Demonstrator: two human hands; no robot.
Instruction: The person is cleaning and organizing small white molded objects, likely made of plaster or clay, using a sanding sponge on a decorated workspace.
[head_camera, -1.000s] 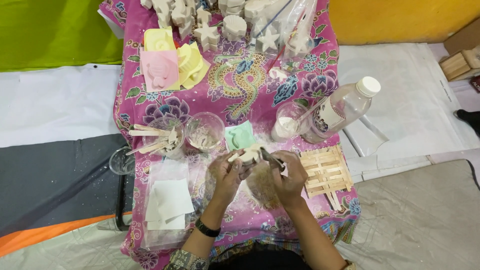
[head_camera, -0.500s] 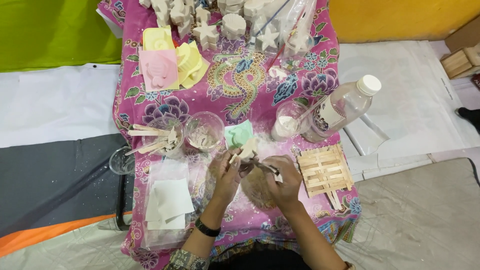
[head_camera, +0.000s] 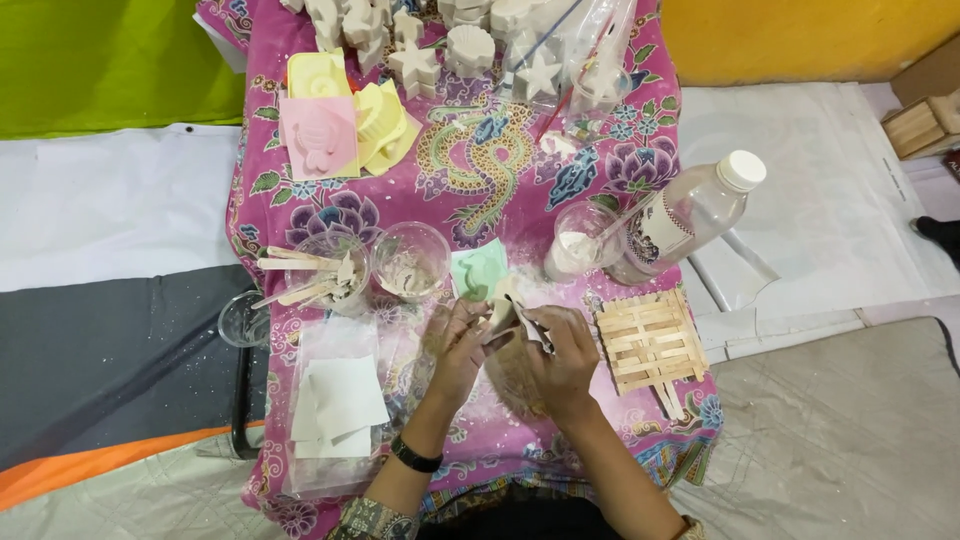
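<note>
Both hands, left hand (head_camera: 458, 345) and right hand (head_camera: 562, 352), grip a pale cast piece (head_camera: 501, 310) between them.

white casts (head_camera: 480, 20) cut off at top, item in grip too small

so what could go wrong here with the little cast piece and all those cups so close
The left hand pinches a small white cast piece while the right hand works a thin tool on it; a slip might chip it. The plastic cup with residue and the cup of white powder stand just beyond, so either could be knocked over.
</note>
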